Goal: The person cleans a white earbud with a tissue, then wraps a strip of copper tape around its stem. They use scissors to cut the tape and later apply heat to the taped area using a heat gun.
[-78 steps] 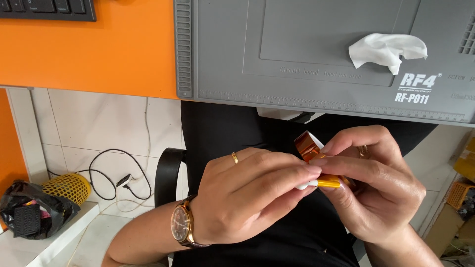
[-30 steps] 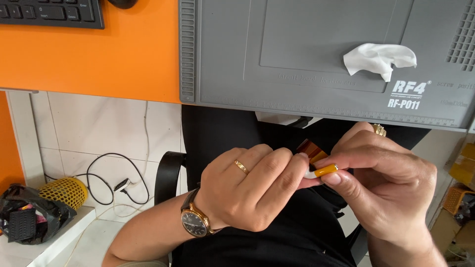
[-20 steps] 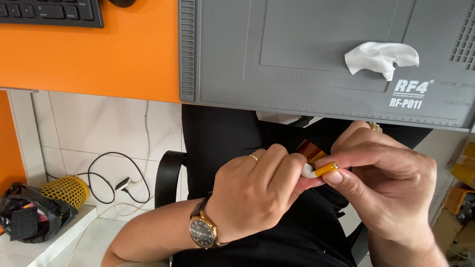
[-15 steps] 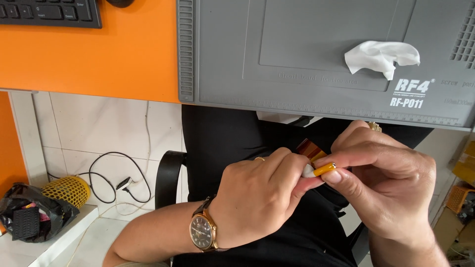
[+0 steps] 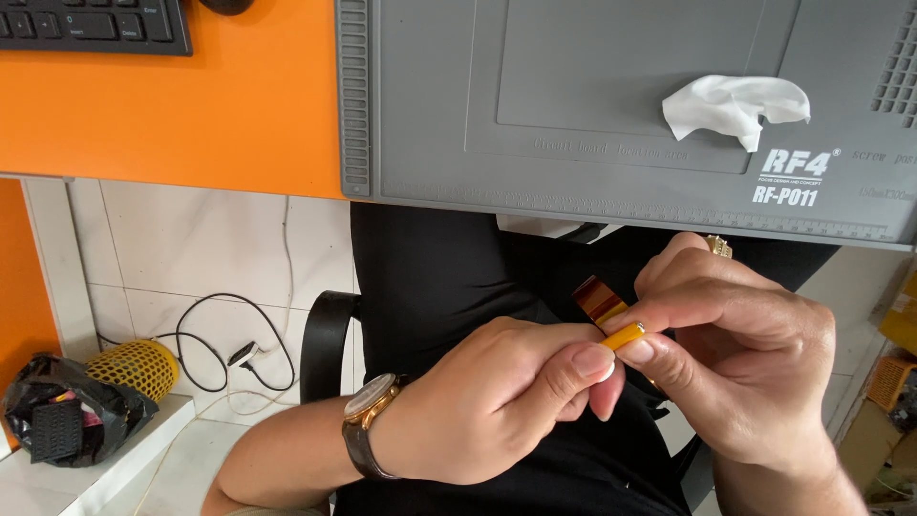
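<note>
Spanning the upper right of the frame, the grey rubber work mat (image 5: 592, 105) lies on the orange desk (image 5: 191, 105), a crumpled white tissue (image 5: 731, 105) resting on it. Below, at centre right over the lap, the right hand (image 5: 755, 363) and left hand (image 5: 497, 411) meet, each grip pinching the narrow amber strip of tape (image 5: 611, 320) between thumb and fingertips. Peeling the tape's end free seems to be the step in hand; a steady, gentle pull apart would suit next.
</note>
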